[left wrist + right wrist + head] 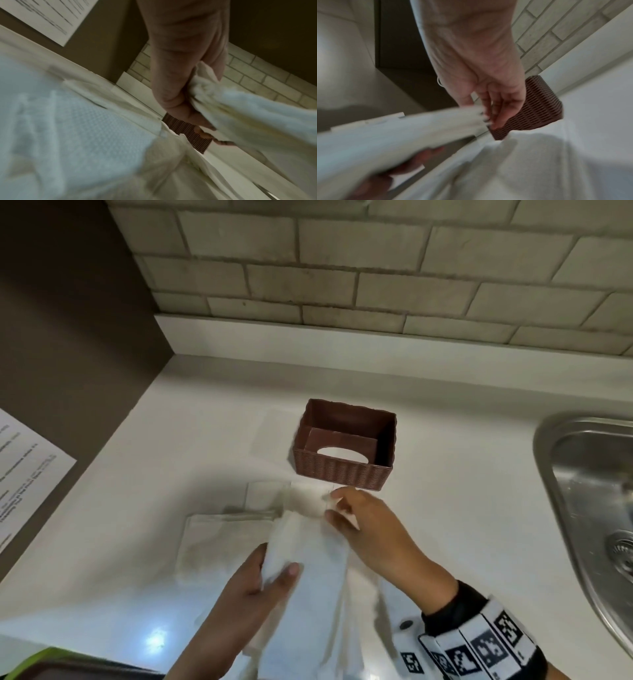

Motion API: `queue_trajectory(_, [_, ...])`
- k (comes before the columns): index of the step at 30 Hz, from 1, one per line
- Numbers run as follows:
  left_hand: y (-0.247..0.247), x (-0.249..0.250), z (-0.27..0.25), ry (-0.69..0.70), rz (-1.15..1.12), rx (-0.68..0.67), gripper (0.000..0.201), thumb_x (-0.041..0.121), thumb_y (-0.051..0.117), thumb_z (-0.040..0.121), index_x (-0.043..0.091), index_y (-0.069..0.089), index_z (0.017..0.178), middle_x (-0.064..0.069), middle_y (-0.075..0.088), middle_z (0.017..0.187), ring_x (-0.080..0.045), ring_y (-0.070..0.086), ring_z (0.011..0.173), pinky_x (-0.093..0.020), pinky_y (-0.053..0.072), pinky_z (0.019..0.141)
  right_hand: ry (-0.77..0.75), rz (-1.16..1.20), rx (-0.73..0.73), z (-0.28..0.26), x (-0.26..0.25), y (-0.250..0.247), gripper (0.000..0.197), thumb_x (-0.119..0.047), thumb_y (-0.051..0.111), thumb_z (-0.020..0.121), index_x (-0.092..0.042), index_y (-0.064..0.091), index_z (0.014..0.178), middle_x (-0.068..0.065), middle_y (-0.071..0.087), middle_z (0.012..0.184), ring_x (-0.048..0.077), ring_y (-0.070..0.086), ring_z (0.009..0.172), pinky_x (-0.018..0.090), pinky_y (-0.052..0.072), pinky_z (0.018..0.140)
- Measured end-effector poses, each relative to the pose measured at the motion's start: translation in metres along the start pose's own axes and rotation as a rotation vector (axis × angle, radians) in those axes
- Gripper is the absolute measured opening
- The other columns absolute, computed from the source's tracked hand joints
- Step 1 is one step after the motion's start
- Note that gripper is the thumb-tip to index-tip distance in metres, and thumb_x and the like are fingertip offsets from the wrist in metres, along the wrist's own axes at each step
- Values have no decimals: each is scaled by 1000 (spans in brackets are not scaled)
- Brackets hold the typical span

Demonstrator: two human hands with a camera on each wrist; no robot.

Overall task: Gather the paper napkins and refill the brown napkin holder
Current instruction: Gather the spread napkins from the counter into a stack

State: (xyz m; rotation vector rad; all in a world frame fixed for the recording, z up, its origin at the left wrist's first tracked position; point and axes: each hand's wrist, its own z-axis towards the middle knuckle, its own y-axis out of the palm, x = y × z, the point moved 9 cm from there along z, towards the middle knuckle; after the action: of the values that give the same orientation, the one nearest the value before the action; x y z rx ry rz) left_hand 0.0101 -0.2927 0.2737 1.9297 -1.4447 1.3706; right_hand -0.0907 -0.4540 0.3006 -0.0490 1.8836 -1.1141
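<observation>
Both hands hold one napkin bunch (pixel 308 546) just above counter (pixel 445 491) in front of empty brown napkin holder (pixel 346 451): left hand (pixel 246 594) grip curled round its near end, right hand (pixel 370 529) grip pinching far end, w/ more napkins (pixel 219 535) flat on counter at left.

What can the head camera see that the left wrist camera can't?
Only the head view shows the sink, the inside of the holder with no napkins in it, and the wrist band on the right arm.

Only the left wrist view shows the left hand up close, fingers bunching a napkin, and the dimpled texture of the napkins lying on the counter.

Both show the brown holder, white napkins, the tile wall, the dark panel and the printed paper on it.
</observation>
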Motion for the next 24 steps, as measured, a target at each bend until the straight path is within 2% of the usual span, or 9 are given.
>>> queue_trajectory(2, [-18,-4,-3,-12,-53,68,39,56,66,82,32,65,113,9,76,104,-5,72,95,-29,55,82,-38,-252,66,8,12,-2,47,-36,55,93,-15,47,134,9,59,124,28,53,114,34,44,96])
queue_trajectory(4, [-33,-8,-7,-23,-120,111,22,38,64,90,29,67,111,9,77,104,-2,72,92,-23,52,76,-45,-446,9,13,24,11,62,-33,61,88,-10,38,141,13,53,133,34,49,120,41,45,98])
queue_trajectory(8, [-56,-22,-11,-52,-190,183,20,25,62,91,24,70,109,8,79,101,-5,74,92,-27,52,77,-66,-549,-17,18,30,22,82,-35,75,76,-3,38,142,19,55,128,37,54,117,44,48,90])
queue_trajectory(10, [-64,-29,-13,-60,-214,217,17,24,63,91,24,71,107,8,79,99,-5,74,92,-28,51,79,-33,-554,-16,21,31,19,86,-42,72,77,-7,32,145,16,52,128,34,50,120,42,43,95])
queue_trajectory(12, [-68,-32,-15,-60,-229,240,14,21,63,92,24,72,103,9,80,96,-3,73,90,-29,51,81,26,-560,-54,24,35,17,84,-49,67,79,-12,29,145,11,45,130,30,43,123,39,37,101])
queue_trajectory(15, [-71,-33,-17,-66,-233,233,12,24,68,91,25,73,102,6,80,99,-6,74,93,-32,51,84,100,-585,-130,27,40,15,82,-58,65,76,-13,36,138,9,44,132,28,39,125,39,33,104])
queue_trajectory(19, [-74,-34,-16,-70,-265,233,14,20,63,93,24,73,101,3,80,97,-8,75,89,-30,51,77,173,-504,-154,28,48,11,87,-60,70,70,-12,41,136,8,46,131,28,42,124,38,37,103])
queue_trajectory(22, [-75,-32,-14,-62,-278,237,13,19,61,94,22,71,101,6,80,93,-3,75,80,-28,50,72,192,-359,-155,25,49,8,77,-49,74,73,-13,44,135,8,53,129,26,50,120,34,43,95])
queue_trajectory(24, [-79,-34,-13,-61,-288,247,11,20,62,93,22,71,100,6,80,93,-3,75,80,-28,50,72,188,-266,-154,22,48,1,59,-39,72,79,-15,50,128,1,59,115,23,57,111,28,44,80])
